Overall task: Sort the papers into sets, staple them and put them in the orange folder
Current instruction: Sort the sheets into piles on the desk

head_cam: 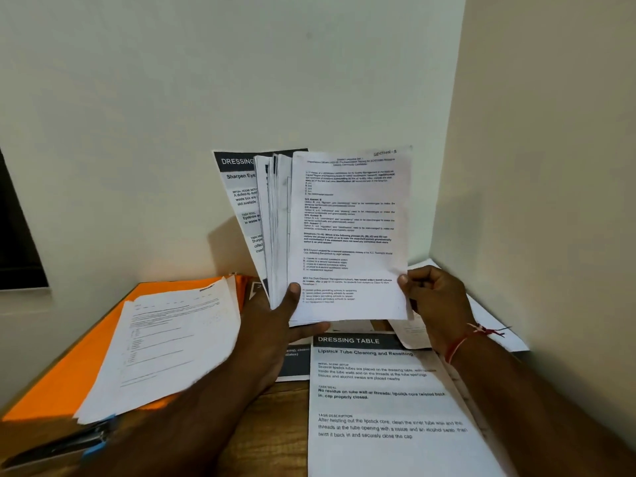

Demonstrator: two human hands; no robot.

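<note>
While the sorting is not yet done, the orange folder (69, 373) is found lying flat on the tabletop (292, 418), with a loose white pile (165, 346) resting on it. Right of the folder, a printed "DRESSING TABLE" sheet (389, 407) is laid flat. Up and right of the folder, a fanned stack (278, 228) is held upright off the tabletop, gripped at its bottom edge by the left hand (275, 325), thumb pressed across the front. The front sheet (347, 235) is pinched at its lower right corner by the right hand (433, 304).

Handling, as judged:
- The stack is light but floppy, and the sheets are slick on each other. Slippage is expected if the grip is eased, so it should be held at the bottom edge and squared before stapling.
- Single sheets are limp and easily creased, and are best taken by a corner.

At the folder's near corner a dark object with blue ends (69, 442) is seen, too blurred to be identified.
</note>
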